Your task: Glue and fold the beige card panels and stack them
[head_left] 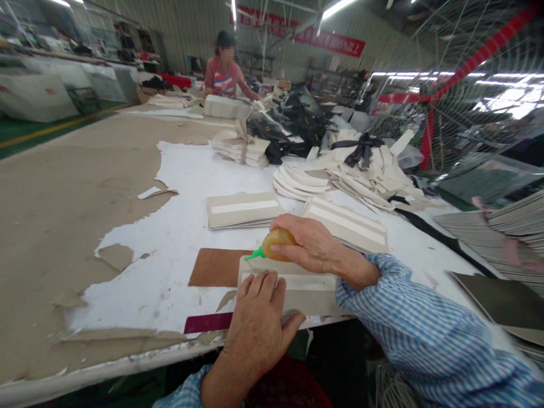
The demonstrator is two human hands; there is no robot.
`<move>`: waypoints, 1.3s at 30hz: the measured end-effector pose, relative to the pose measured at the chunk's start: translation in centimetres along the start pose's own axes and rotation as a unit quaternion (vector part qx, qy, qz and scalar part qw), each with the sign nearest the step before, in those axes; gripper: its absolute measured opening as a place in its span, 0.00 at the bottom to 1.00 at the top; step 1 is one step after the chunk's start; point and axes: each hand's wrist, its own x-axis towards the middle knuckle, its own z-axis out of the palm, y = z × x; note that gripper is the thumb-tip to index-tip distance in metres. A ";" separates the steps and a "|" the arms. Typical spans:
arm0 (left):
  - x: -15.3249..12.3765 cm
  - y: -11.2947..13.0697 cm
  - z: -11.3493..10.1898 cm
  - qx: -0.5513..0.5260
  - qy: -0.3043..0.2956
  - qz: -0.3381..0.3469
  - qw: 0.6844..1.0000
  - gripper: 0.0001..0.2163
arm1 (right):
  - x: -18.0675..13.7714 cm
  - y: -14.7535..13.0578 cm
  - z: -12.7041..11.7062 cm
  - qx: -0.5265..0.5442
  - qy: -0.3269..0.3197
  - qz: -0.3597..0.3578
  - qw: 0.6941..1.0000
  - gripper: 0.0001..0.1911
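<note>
My right hand (310, 244) is wrapped round a glue bottle (277, 242) with an amber body and a green nozzle. The bottle lies tipped over, its nozzle pointing left above the top left corner of a beige panel (309, 301). A pale strip runs along the middle of that panel. Flat on the panel's left part rests my left hand (261, 311), fingers stretched out. A brown rectangular piece (217, 266) lies partly beneath the panel on the left. Below it is a dark purple strip (208, 323), one end near my left wrist.
Two stacks of beige panels, one behind (243, 210) and one at right (348, 224), lie beyond my hands. Bundled cream pieces (243, 148) and black material (296, 117) are heaped further back. A large fan (431, 97) stands at right; a co-worker (225, 72) is across the table.
</note>
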 end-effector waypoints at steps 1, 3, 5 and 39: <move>0.0 0.0 0.0 0.001 -0.004 -0.001 1.000 0.27 | 0.2 -0.2 -0.2 -0.007 -0.009 0.003 1.000 0.12; 0.0 0.0 0.0 0.000 -0.010 -0.002 1.000 0.27 | 0.5 -0.5 -0.4 -0.015 -0.017 0.010 1.000 0.12; -0.1 0.0 0.0 -0.001 -0.012 -0.004 1.000 0.26 | 0.7 -0.8 -0.6 -0.015 -0.023 0.015 1.000 0.12; 0.0 0.1 -0.3 0.027 -0.008 0.008 1.000 0.27 | 1.2 -2.3 -2.3 -0.091 -0.049 0.065 0.993 0.14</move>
